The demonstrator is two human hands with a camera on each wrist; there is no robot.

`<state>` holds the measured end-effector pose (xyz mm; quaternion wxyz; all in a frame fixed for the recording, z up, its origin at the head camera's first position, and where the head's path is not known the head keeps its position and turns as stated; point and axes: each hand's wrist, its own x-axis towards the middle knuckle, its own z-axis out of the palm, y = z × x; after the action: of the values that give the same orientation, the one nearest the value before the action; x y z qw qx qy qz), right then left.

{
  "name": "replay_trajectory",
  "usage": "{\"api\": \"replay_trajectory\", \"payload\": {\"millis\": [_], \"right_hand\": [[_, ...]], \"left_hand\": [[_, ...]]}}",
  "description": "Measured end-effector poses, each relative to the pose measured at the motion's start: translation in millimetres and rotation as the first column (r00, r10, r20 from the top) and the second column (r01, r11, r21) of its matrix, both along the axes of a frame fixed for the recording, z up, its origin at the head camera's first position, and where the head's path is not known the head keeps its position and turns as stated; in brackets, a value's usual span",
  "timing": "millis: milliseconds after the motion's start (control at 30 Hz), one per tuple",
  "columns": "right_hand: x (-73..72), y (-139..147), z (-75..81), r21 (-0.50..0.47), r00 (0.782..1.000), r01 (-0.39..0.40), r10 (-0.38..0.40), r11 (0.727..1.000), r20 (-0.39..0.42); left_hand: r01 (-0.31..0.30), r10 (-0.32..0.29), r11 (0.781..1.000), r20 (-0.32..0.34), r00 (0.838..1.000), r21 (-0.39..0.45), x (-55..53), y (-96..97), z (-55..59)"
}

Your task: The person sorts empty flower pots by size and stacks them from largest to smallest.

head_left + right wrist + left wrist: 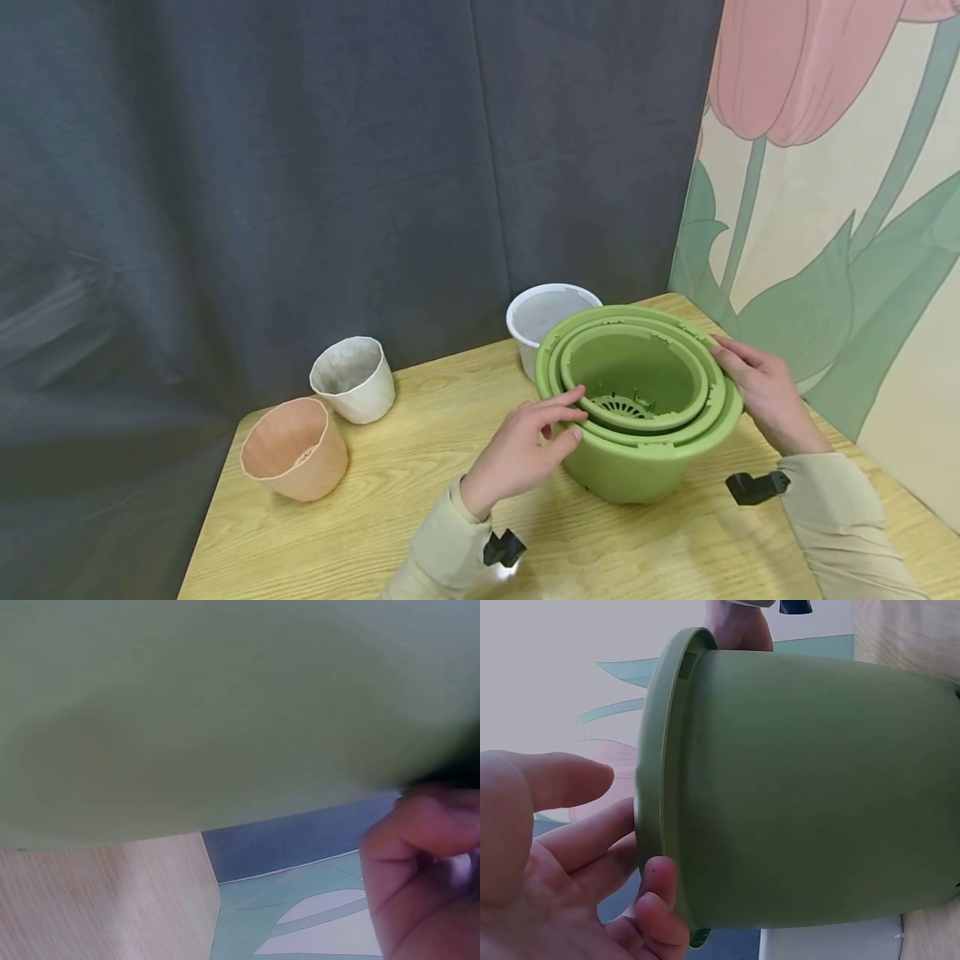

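Green plastic flowerpots stand nested on the table. The wide outer flowerpot [626,475] surrounds a middle one, and the inner flowerpot [637,367] shows a slotted bottom. At the outer rim's right side, my right hand [765,387] grips the edge, thumb on top; the right wrist view has its fingers [424,829] curled under the rim. My left hand [525,446] is at the near left of the rims, fingertips reaching over them. In the left wrist view its thumb [574,780] stands apart from the rim while the other fingers touch it.
Right behind the green stack is a white pot [527,354], partly covered by it. Over on the left of the wooden table [405,500] are a faceted white pot [367,396] and a peach pot [315,467]. A dark curtain [300,167] hangs behind; a painted wall [810,192] borders the right.
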<state>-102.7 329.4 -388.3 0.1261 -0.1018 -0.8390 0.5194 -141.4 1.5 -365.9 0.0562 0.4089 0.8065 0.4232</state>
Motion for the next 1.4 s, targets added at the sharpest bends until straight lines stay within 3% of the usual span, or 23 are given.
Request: {"api": "replay_trajectory", "payload": {"millis": [433,1200,1400], "right_hand": [[-0.5,0.3,1.5,0.009,1.000,0.003,-0.003,1.000,0.005],[0.7,1.4,0.7,-0.001,1.000,0.008,-0.008,1.000,0.007],[-0.3,0.7,0.9,-0.002,1.000,-0.005,0.005,1.000,0.002]], "left_hand": [[-0.029,0.024,0.994,0.050,0.998,0.103,-8.4,3.9,-2.4],[-0.015,-0.006,0.989,0.140,0.990,0.147,-9.8,2.2,-1.9],[-0.045,0.020,0.987,0.159,0.987,0.151,-10.4,-0.9,-0.6]]}}
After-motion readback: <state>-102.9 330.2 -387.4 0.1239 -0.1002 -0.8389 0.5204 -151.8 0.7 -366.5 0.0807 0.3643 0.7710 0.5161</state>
